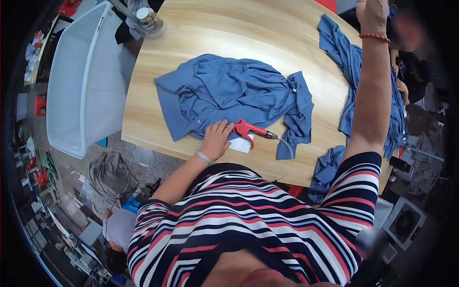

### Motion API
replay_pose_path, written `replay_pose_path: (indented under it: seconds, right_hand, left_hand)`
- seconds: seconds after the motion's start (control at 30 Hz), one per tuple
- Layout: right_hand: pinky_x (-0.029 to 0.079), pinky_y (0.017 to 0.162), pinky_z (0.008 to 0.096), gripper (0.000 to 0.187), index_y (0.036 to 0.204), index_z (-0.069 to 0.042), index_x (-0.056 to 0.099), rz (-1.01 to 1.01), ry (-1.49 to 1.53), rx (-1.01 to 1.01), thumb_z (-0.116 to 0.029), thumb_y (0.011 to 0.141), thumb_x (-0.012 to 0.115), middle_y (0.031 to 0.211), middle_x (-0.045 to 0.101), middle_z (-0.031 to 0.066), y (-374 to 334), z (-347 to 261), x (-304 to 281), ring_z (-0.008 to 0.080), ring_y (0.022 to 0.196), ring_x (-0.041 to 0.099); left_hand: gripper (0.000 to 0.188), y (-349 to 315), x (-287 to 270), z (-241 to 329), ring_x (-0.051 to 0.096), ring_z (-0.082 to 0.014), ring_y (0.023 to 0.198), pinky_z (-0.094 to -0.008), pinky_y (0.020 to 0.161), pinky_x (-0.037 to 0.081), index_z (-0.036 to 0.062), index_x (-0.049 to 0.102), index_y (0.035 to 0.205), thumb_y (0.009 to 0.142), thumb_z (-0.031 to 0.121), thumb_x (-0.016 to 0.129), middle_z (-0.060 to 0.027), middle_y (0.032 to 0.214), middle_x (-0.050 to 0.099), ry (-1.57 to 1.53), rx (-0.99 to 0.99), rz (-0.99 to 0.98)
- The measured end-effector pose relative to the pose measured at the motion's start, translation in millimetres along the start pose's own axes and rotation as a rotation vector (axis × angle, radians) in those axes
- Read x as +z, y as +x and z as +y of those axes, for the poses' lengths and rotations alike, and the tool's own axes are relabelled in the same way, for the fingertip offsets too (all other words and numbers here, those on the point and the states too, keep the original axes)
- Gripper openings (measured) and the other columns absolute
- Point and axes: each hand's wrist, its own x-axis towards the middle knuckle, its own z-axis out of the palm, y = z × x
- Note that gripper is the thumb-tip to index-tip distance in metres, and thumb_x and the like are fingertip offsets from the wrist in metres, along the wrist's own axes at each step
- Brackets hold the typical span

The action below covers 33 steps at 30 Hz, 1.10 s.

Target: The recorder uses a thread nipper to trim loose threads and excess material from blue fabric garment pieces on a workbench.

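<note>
My left hand (217, 140) lies on the lower edge of a blue garment (234, 91), fingers stretched out over the cloth. Buttons show on the garment near that hand, and its cloth is gathered toward the right end. Right beside my fingertips is a red air blow gun (249, 128) with a clear hose; whether they touch it I cannot tell. A white slip of paper (240, 144) is partly under the gun. My right arm reaches far up and to the right. The right hand (374, 14) is cut off by the upper edge, its fingers out of sight.
More blue garments (351, 62) are piled along the wooden table's (201, 28) right side. A large white bin (71, 86) stands left of the table, near a lidded jar (149, 21). Grey cloth (112, 177) lies on the floor. Other people's hands (401, 86) show at the right.
</note>
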Motion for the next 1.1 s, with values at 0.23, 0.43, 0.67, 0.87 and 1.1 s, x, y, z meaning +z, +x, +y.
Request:
replay_pose_path:
  seconds: [0.23,0.43,0.67,0.87,1.1]
  right_hand:
    - [0.049,0.074,0.0272,0.024,0.109,-0.003,0.067,-0.911,-0.804,0.487,-0.017,0.091,0.059,0.096,0.069,0.0058,-188.4,107.0,-88.9,0.0128,0.083,0.063]
    - [0.043,0.093,0.0396,0.052,0.122,-0.010,0.058,-1.062,-1.032,0.283,-0.022,0.074,0.073,0.123,0.055,0.0141,-339.3,133.8,-101.6,0.0308,0.110,0.052]
    - [0.033,0.102,0.0445,0.071,0.132,-0.014,0.050,-0.953,-1.367,0.114,-0.032,0.069,0.077,0.133,0.047,0.0139,-334.1,149.5,-136.9,0.0323,0.123,0.042]
    - [0.023,0.108,0.0553,0.079,0.137,-0.025,0.047,-0.975,-1.538,0.243,-0.043,0.067,0.078,0.141,0.042,0.0111,-312.1,129.1,-182.1,0.0322,0.131,0.036]
    - [0.030,0.102,0.0552,0.064,0.126,-0.016,0.056,-0.773,-1.785,0.308,-0.039,0.069,0.077,0.138,0.045,0.0120,-291.6,101.5,-211.7,0.0320,0.126,0.040]
  left_hand:
    - [0.041,-9.6,12.6,-4.0,0.056,-0.0312,0.092,-0.0425,0.080,0.043,0.0072,0.058,0.118,0.078,0.005,0.058,-0.0116,0.093,0.059,-0.141,-0.034,-0.214]
    - [0.037,-37.0,15.8,-6.6,0.059,-0.0374,0.084,-0.0481,0.074,0.047,0.0122,0.061,0.115,0.079,0.005,0.053,-0.0176,0.091,0.060,-0.377,-0.070,-0.378]
    - [0.042,29.5,-24.2,-50.9,0.056,-0.0349,0.100,-0.0424,0.085,0.046,0.0122,0.057,0.121,0.080,0.004,0.056,-0.0148,0.109,0.058,-0.151,-0.045,0.226]
    - [0.034,93.0,-27.3,-112.5,0.050,-0.0297,0.111,-0.0433,0.091,0.040,0.0136,0.059,0.111,0.080,0.003,0.052,-0.0116,0.115,0.054,0.437,0.099,0.318]
    - [0.024,112.2,-21.9,-105.8,0.053,-0.0323,0.091,-0.0414,0.071,0.047,0.0104,0.060,0.100,0.076,0.006,0.060,-0.0139,0.100,0.050,0.287,-0.016,0.087]
